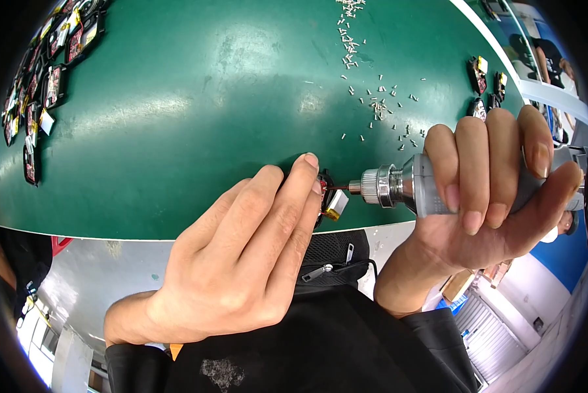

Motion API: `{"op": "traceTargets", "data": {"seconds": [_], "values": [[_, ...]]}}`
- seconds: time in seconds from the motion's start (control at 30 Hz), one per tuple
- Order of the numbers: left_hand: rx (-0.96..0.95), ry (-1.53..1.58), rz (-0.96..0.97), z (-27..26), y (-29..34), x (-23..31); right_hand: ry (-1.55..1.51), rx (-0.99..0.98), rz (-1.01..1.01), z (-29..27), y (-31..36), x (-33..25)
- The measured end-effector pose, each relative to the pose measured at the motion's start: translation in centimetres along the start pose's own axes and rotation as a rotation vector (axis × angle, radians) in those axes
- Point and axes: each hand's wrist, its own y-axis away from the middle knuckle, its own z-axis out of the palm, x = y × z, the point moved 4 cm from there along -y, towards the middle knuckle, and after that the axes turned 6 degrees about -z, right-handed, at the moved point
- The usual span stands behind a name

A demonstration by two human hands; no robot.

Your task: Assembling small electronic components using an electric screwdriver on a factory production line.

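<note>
My right hand is wrapped round a grey electric screwdriver with a silver collar, held level. Its thin bit points left and reaches a small black device casing with a red circuit board inside. A silver battery pouch with yellow tape hangs out of the casing on the right. My left hand covers the casing's left side, fingers together and pressed against it near the green table's front edge. Whether the bit sits on a screw is too small to tell.
Loose small screws lie scattered beyond the casing, thickening into a pile toward the far edge. Several open device casings crowd the green table at far left. More casings lie at far right. A black bag is below the front edge.
</note>
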Motion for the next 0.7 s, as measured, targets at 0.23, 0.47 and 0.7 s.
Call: {"op": "traceTargets", "data": {"seconds": [0.23,0.47,0.7], "values": [[-0.01,0.004,0.003,0.0,-0.1,0.0,0.016,-0.012,0.005,-0.2,0.1,-0.1],[0.016,-0.002,0.015,0.2,-0.2,0.3,0.149,-0.013,0.01,0.5,0.5,-0.7],[-0.009,0.018,0.028,-0.4,0.0,0.7,0.225,-0.105,-0.008,1.8,0.8,0.1]]}}
